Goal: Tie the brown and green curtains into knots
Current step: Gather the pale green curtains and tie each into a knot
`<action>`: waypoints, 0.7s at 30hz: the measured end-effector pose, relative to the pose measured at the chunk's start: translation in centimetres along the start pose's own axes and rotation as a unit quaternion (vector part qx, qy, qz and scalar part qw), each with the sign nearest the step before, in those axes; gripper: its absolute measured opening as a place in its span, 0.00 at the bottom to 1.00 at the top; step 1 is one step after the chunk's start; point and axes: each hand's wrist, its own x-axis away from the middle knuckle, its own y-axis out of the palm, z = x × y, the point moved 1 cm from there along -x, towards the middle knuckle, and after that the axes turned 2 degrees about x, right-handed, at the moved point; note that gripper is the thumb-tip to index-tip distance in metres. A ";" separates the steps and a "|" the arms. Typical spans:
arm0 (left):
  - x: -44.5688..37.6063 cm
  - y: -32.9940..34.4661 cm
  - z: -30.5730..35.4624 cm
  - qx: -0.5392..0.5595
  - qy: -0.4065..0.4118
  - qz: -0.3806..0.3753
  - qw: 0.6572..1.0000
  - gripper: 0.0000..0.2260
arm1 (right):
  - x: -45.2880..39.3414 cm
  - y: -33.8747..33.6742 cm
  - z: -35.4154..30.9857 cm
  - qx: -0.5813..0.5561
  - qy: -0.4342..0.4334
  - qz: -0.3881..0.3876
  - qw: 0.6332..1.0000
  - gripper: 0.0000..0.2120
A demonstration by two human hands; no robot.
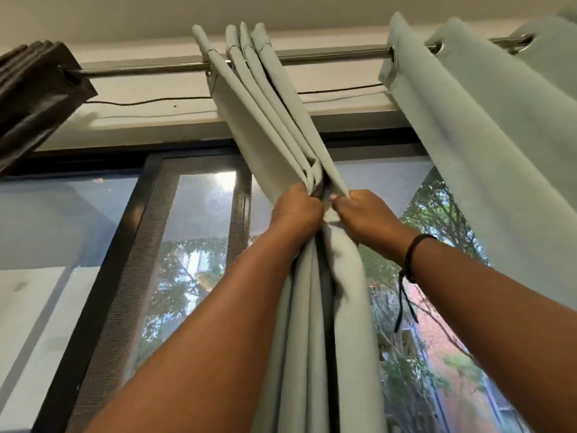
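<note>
A pale green curtain (268, 120) hangs in gathered folds from a metal rod (150, 69) and falls straight down the middle of the view. My left hand (296, 210) grips the bunched folds from the left. Close beside it, my right hand (362, 214) pinches the same bundle from the right, a black cord around its wrist. A brown curtain (34, 95) is bunched at the rod's left end, away from both hands. A second pale green panel (487, 145) hangs at the right.
Behind the curtains is a dark-framed sliding window (146, 245) with a mesh screen; trees and a brick building show outside. A thin black wire (150, 101) runs along the wall under the rod. The ceiling is just above.
</note>
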 end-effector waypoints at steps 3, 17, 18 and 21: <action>0.6 4.0 2.9 -0.013 0.005 -0.020 1.000 0.13 | -0.2 -3.1 2.4 0.007 0.021 0.038 0.999 0.18; 6.6 -1.5 -4.6 0.080 -0.111 0.021 0.990 0.20 | 4.3 3.0 -2.4 -0.041 0.009 -0.133 0.990 0.19; 7.0 -2.6 -5.5 0.084 -0.118 0.014 0.989 0.24 | 4.7 3.8 -3.1 -0.043 0.015 -0.152 0.987 0.18; 7.7 -5.3 -8.1 0.098 -0.136 -0.028 0.985 0.28 | 5.8 5.8 -4.8 -0.040 0.033 -0.205 0.977 0.16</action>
